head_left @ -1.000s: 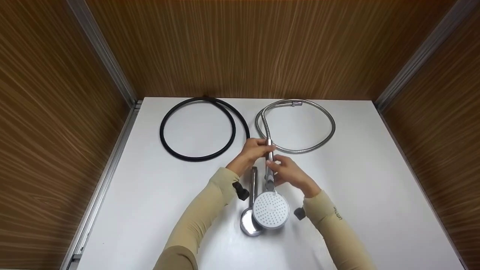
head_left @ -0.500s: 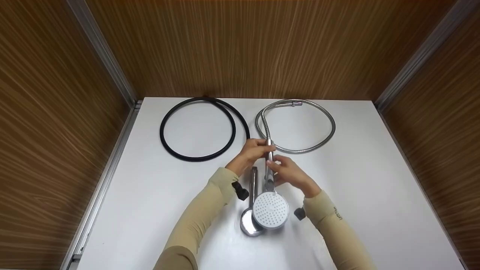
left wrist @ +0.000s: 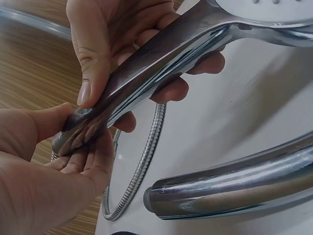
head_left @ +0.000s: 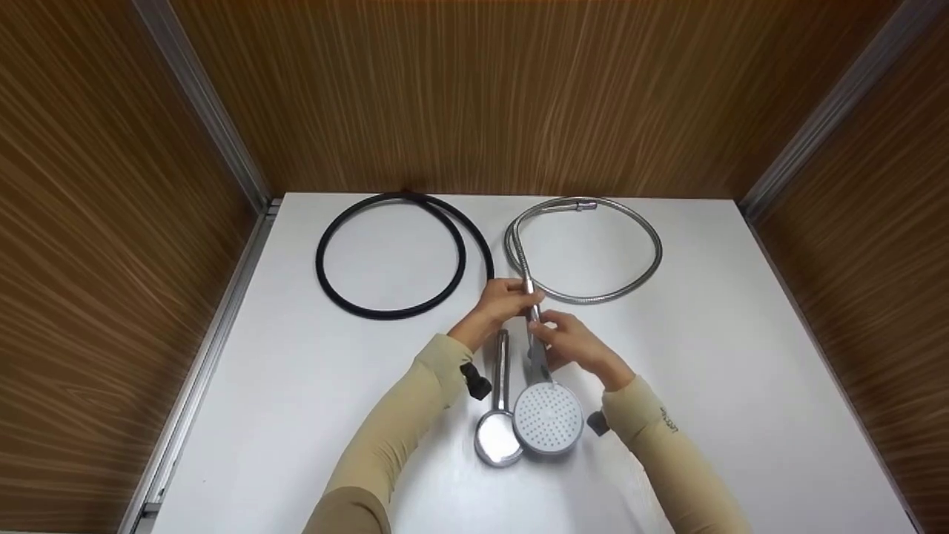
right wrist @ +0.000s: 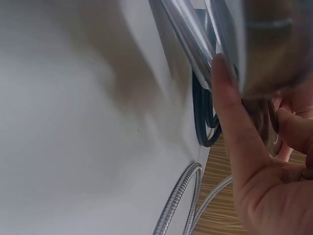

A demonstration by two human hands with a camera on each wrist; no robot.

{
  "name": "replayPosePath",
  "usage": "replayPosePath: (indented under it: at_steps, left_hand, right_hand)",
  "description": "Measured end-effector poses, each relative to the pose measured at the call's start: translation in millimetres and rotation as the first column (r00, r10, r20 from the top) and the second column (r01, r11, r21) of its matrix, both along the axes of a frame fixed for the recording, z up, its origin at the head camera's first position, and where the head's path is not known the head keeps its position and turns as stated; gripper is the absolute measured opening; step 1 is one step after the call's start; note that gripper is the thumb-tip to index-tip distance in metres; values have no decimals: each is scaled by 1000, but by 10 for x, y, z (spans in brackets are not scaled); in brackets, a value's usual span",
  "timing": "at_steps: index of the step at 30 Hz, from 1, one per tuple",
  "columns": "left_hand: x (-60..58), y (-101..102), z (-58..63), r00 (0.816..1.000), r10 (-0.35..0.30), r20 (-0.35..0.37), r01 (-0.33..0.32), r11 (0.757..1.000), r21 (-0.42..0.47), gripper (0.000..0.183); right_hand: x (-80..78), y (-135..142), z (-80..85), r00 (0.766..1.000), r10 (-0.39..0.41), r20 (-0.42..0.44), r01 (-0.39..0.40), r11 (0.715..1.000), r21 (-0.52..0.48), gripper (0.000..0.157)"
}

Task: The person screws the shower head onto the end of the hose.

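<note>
A chrome hand shower [head_left: 549, 417] is held with its white perforated face up, at the centre of the head view. My right hand [head_left: 574, 341] grips its handle [left wrist: 161, 61], thumb on top and fingers underneath. At the handle's far end my left hand [head_left: 504, 302] pinches the joint with the metal hose [head_left: 654, 259]; in the left wrist view its fingers cover that joint. A second chrome hand shower [head_left: 498, 439] lies face down on the table, just left of the held one. Its threaded handle end [left wrist: 151, 198] shows bare in the left wrist view.
A coiled black hose [head_left: 320, 259] lies at the back left of the white table [head_left: 741, 386], one end running toward my left hand. The metal hose's free connector [head_left: 586, 206] lies at the back. Wood-grain panels [head_left: 474, 96] stand behind and on both sides.
The held hand shower's head has swung slightly right, uncovering more of the one on the table. Both hands have shifted slightly toward me and keep their hold.
</note>
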State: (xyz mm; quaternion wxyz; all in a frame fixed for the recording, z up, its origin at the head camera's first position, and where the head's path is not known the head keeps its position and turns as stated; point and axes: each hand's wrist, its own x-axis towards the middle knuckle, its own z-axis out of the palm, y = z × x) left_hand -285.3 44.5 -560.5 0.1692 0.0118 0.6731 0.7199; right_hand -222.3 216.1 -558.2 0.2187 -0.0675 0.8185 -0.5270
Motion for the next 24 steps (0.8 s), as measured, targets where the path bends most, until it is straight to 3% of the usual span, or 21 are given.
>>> replayPosePath:
  at_steps: [17, 24]
  left_hand:
    - [81, -40, -15, 999, 41, 8, -41, 999, -36, 24]
    - [94, -50, -28, 999, 16, 29, -15, 1000, -11, 24]
  right_hand:
    - [30, -54, -35, 1000, 2, -4, -2, 999, 45, 50]
    - [38, -49, -15, 1000, -18, 26, 17, 999, 34, 47]
